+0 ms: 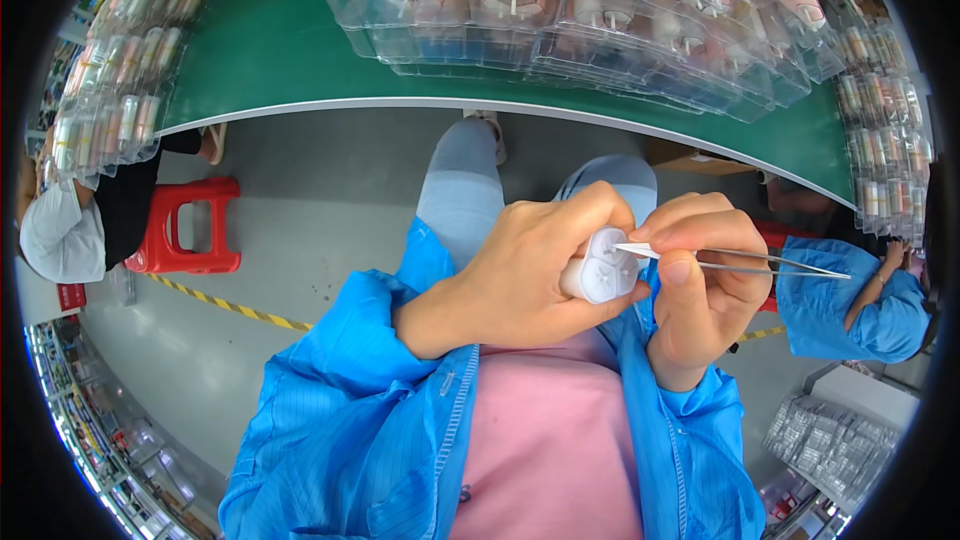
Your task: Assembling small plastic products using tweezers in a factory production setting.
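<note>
Centre-right of frame: left hand [520, 265] grips white lobed piece [606, 278]; right hand [712, 285] pinches tweezers [808, 271], tips at its face. Top: clear trays [440, 45] on green tabletop [260, 50].

1. Bright, even, whitish light fills the scene; its source is out of view.
2. Glare streaks the clear plastic trays [590, 50], and the metal tweezers [785, 271] glint.
3. The grey floor [330, 180] is dimmer near the green table [260, 40], with soft shading.
4. Fisheye distortion bows the table's edge; black rings the view.
5. The left hand [505, 260] and right hand [705, 280] look sharp; lower-left shelving [95, 440] looks smeared.
</note>
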`<action>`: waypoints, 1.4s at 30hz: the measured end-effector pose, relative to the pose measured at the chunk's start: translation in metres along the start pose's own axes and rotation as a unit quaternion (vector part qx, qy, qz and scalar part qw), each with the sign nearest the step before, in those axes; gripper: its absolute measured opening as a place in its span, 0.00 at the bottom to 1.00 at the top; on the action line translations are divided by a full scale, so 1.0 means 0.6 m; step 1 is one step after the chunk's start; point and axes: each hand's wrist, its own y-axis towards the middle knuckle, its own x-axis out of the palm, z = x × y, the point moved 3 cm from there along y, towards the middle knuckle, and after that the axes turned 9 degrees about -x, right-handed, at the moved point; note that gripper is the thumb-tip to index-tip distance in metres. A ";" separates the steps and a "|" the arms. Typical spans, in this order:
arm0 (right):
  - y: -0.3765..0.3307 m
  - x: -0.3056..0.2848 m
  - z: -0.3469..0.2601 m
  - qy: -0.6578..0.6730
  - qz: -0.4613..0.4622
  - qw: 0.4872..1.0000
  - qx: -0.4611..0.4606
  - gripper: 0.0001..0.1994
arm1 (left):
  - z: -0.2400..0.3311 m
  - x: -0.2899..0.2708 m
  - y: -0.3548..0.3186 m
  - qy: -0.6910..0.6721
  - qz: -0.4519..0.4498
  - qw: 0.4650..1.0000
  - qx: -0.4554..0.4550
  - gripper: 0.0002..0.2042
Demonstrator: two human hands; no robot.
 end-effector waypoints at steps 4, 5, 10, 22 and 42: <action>0.004 -0.002 -0.002 0.009 -0.004 1.000 -0.016 0.06 | 0.009 -0.005 0.005 0.005 -0.004 1.000 0.015 0.17; 0.006 -0.002 -0.003 0.012 -0.004 1.000 -0.025 0.07 | 0.011 -0.006 0.006 0.003 -0.005 1.000 0.011 0.17; 0.004 0.000 -0.002 0.003 -0.005 1.000 -0.019 0.07 | 0.008 -0.004 0.006 0.001 -0.001 1.000 0.013 0.16; 0.003 0.003 -0.001 0.005 0.002 1.000 -0.010 0.06 | 0.005 -0.002 0.005 0.013 0.000 1.000 0.011 0.15; -0.002 0.003 -0.004 0.018 0.016 1.000 0.012 0.06 | 0.004 -0.001 0.001 0.015 0.004 1.000 0.016 0.15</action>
